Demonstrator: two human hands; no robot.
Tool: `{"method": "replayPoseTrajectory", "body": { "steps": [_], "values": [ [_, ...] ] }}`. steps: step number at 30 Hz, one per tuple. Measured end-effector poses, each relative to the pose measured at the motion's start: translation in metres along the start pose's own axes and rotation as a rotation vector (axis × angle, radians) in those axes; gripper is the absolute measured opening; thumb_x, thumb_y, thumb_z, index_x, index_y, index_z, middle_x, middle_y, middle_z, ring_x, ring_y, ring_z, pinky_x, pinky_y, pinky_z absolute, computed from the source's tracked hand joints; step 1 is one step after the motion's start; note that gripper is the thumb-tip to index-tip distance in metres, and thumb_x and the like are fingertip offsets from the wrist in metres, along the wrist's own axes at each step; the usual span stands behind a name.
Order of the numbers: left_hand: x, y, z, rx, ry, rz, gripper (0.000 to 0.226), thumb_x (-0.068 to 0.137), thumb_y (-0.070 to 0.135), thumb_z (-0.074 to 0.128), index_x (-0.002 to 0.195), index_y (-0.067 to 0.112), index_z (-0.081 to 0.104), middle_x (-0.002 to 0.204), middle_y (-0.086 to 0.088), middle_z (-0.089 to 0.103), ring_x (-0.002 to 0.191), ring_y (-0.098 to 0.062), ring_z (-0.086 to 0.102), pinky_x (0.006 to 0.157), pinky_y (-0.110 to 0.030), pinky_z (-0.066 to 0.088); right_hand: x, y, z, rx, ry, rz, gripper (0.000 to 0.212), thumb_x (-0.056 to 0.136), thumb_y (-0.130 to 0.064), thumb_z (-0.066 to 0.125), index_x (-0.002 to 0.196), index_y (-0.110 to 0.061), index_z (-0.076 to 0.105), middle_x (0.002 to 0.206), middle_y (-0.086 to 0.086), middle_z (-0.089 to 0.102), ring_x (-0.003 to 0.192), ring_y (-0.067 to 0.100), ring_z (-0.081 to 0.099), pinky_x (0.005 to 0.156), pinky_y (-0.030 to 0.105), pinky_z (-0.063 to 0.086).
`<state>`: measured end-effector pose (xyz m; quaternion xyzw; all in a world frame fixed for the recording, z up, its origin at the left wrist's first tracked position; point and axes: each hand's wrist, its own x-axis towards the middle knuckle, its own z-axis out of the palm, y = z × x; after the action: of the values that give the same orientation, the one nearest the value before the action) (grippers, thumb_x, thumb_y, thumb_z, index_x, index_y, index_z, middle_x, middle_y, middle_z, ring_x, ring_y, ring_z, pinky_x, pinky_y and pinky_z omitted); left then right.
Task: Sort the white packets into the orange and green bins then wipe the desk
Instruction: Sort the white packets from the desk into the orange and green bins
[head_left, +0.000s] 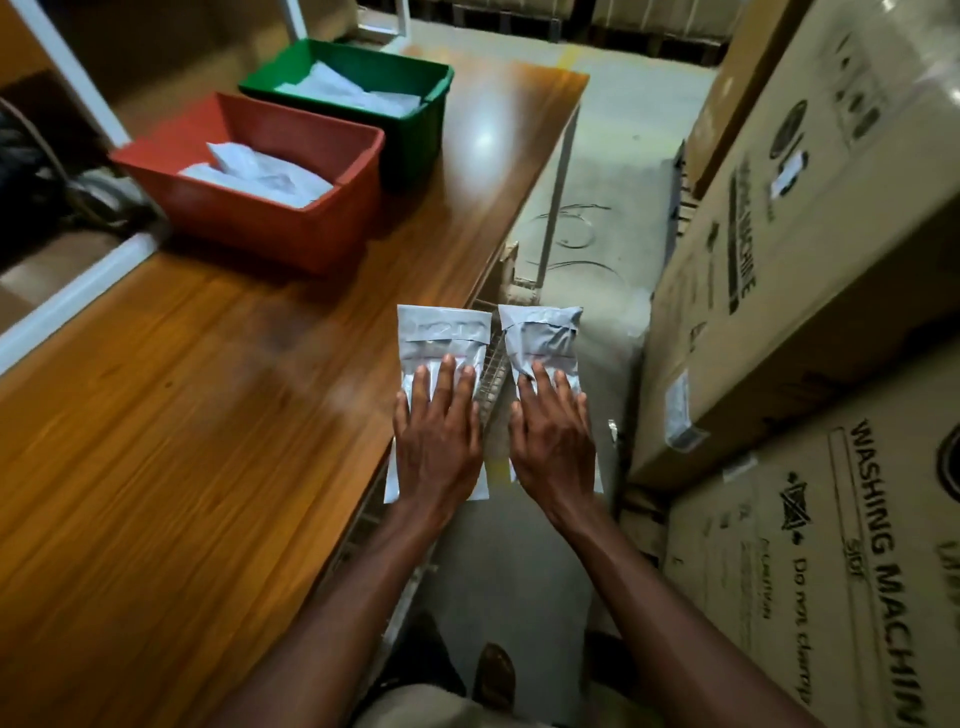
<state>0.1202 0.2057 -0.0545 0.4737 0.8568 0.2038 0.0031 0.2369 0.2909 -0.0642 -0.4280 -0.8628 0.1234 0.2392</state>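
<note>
White packets: two flat white-grey plastic mailer pouches, one per hand, carried side by side off the right edge of the brown wood-grain counter (182, 415), apart with a thin gap between them. Left packet (444, 338) overlaps the counter edge in this view; can't tell if it touches. Right packet (543, 338) is out over the floor. Left hand (439, 441) lies on top of its packet with fingers (447, 371) straight and spread; right hand (553, 444) does the same. Thumbs are hidden, probably underneath pinching, so each hand reads as holding a packet, label side up. My guess is they're held flat like this so both labels can be read before picking a bin. Rectangular orange plastic bin (270, 218) and rectangular green plastic bin (410, 130) stand touching or nearly so at the far left of the counter, each already holding white packets. Counter between hands and bins looks bare, so the path is unobstructed. Tight on the right: stacked brown cardboard washing-machine cartons (805, 312) stand close beside the right arm. A wire rack (493, 374) shows below, between the packets. No wiping cloth visible; wiping not started.
</note>
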Motion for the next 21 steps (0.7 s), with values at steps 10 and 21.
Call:
{"method": "replayPoseTrajectory", "body": {
  "steps": [10, 21],
  "values": [
    [0.127, 0.023, 0.027, -0.024, 0.030, 0.098, 0.054, 0.104, 0.042, 0.021, 0.155, 0.024, 0.030, 0.163, -0.003, 0.025, 0.151, -0.030, 0.021, 0.119, -0.055, 0.020, 0.119, 0.045, 0.005, -0.017, 0.050, 0.011, 0.047, 0.102, -0.029, 0.039, 0.144, -0.014, 0.053, 0.155, 0.009, 0.044, 0.146, 0.033, 0.036, 0.118, 0.055, 0.030],
    [0.270, 0.014, 0.014, -0.034, 0.187, 0.002, 0.055, 0.102, 0.039, 0.025, 0.152, 0.023, 0.038, 0.162, -0.004, 0.030, 0.150, -0.033, 0.024, 0.115, -0.059, 0.026, 0.282, 0.044, 0.030, 0.102, 0.010, -0.197, 0.046, 0.105, -0.030, 0.039, 0.146, -0.014, 0.050, 0.155, 0.010, 0.045, 0.146, 0.033, 0.037, 0.115, 0.058, 0.034]
  ]
}}
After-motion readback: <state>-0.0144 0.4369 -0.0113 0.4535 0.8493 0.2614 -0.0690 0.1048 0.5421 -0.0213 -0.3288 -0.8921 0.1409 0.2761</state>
